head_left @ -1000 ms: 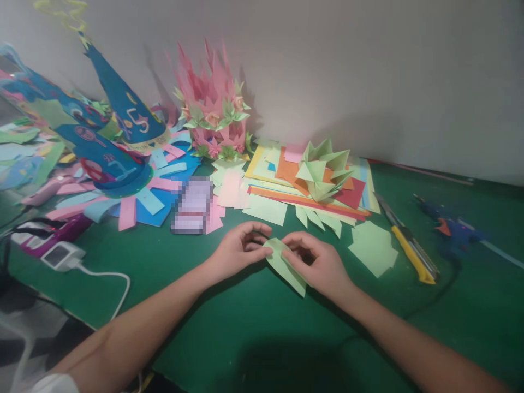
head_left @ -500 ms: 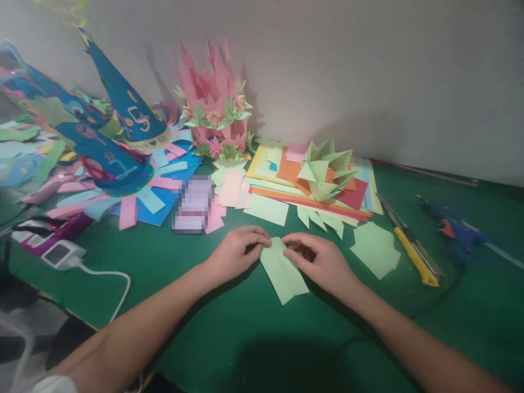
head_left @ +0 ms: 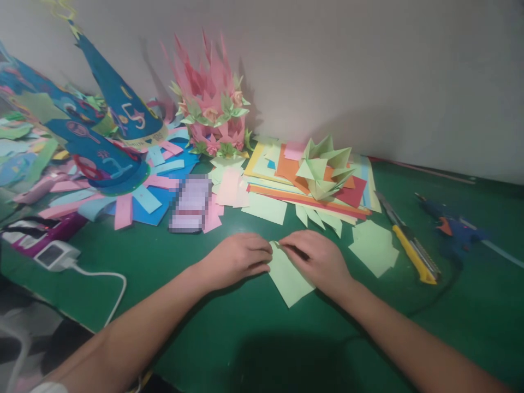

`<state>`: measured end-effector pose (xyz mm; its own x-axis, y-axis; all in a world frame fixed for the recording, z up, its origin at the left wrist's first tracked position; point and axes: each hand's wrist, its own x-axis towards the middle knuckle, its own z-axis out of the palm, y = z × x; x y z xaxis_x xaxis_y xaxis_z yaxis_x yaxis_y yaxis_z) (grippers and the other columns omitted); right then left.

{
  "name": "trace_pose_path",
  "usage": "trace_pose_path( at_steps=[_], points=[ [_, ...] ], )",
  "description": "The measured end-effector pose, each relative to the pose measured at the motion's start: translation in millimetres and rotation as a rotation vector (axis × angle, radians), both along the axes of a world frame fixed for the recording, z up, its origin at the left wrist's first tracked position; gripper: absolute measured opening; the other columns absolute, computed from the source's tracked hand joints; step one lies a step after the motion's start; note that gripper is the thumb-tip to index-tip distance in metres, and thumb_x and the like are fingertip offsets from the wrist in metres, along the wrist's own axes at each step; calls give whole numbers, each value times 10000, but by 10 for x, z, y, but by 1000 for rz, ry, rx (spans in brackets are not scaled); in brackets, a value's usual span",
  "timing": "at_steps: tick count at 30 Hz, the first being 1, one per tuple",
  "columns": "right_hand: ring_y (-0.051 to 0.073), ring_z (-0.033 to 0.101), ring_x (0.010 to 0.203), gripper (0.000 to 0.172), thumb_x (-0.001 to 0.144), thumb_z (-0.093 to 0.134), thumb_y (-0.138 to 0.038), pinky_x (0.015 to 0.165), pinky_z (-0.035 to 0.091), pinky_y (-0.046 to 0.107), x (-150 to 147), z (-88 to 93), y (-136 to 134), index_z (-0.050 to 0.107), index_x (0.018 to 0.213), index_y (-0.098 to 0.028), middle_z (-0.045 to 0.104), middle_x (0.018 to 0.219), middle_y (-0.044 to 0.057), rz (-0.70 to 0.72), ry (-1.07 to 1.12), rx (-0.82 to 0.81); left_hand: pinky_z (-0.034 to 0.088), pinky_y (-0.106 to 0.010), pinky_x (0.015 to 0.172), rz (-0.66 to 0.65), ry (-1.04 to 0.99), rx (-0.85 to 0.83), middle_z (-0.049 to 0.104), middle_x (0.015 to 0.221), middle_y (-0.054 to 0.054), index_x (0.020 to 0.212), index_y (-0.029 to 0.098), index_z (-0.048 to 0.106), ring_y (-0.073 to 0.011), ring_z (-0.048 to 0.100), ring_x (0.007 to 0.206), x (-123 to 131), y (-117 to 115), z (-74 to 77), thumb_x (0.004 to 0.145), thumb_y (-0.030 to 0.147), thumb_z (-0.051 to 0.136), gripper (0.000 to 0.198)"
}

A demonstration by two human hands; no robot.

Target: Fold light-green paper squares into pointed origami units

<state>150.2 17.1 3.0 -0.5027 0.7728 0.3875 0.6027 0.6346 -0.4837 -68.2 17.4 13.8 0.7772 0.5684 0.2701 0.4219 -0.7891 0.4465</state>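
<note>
Between my hands is a light green sheet of paper (head_left: 291,281), one corner pointing toward me and its far end bent up a little. My left hand (head_left: 237,259) has its fingers closed at the far left edge of the sheet. My right hand (head_left: 317,259) pinches the far right edge, thumb and forefinger together near the bent tip. Beyond them lie leaf-shaped green paper pieces (head_left: 318,218) and a flat green sheet (head_left: 264,208). More green sheets (head_left: 374,248) rest to the right of my right hand.
A yellow utility knife (head_left: 413,254) and a blue glue gun (head_left: 458,226) lie at the right. Coloured paper with a folded green crown (head_left: 325,169) stands behind. A pink paper crown (head_left: 213,117), blue cone hats (head_left: 102,158), a blurred phone (head_left: 190,204) and a white charger (head_left: 57,255) are left.
The green sheet has shifted slightly right and its far end now bends up. My left fingers have drawn closer together at its edge, while the right hand's pinch has moved near the tip.
</note>
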Motion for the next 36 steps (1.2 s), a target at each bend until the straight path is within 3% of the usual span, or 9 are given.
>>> trace_pose_path(
  at_steps=[10, 17, 27, 36],
  points=[
    [171, 549, 753, 207, 934, 455, -205, 678, 444, 296, 24, -63, -6, 658, 902, -178, 658, 847, 69, 117, -114, 141, 477, -306, 858, -90, 19, 23, 690, 983, -73, 930, 129, 645, -183, 596, 927, -31, 29, 45, 938, 274, 468, 229],
    [159, 542, 730, 245, 946, 411, -177, 645, 433, 270, 33, -5, 0, 648, 889, -157, 650, 823, 69, 187, -136, 191, 478, -304, 841, -53, 2, 1, 669, 980, -103, 890, 132, 665, -183, 612, 907, -35, 19, 53, 925, 308, 489, 251],
    [164, 555, 772, 247, 946, 400, -162, 672, 451, 275, 61, 14, 25, 646, 916, -160, 659, 894, 78, 241, -152, 176, 462, -262, 783, 6, 35, -38, 603, 1021, -101, 881, 149, 670, -167, 599, 901, -45, 9, 27, 937, 227, 450, 240],
    [171, 556, 803, 208, 935, 433, -152, 692, 469, 294, 82, -7, 40, 640, 936, -167, 661, 930, 74, 248, -147, 136, 459, -305, 819, -1, 38, -35, 628, 1055, -99, 902, 154, 643, -177, 589, 925, -48, 21, 10, 942, 235, 443, 220]
  ],
)
